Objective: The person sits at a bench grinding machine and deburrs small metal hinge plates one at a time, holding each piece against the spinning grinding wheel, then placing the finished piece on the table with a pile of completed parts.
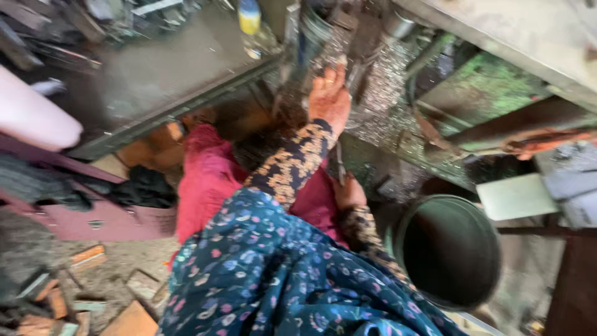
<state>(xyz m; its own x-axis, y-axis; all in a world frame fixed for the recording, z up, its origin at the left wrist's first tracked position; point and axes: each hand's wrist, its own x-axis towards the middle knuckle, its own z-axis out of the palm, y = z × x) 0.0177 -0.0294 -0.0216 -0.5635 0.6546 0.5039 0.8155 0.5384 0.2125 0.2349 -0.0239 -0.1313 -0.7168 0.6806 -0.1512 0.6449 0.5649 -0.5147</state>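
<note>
cluttered workshop; left hand spread on metal shavings, right hand grips thin tool.

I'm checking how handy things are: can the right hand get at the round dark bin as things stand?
Probably yes. The right hand, holding a thin metal tool, sits just left of the bin's open rim, with nothing visible between them, though the picture is blurred.

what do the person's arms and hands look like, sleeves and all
Both arms wear long dark sleeves with a dense light floral or paisley print that runs to the wrists. The left hand and right hand are bare: no gloves. The picture is too blurred to show any rings or bangles.
</note>
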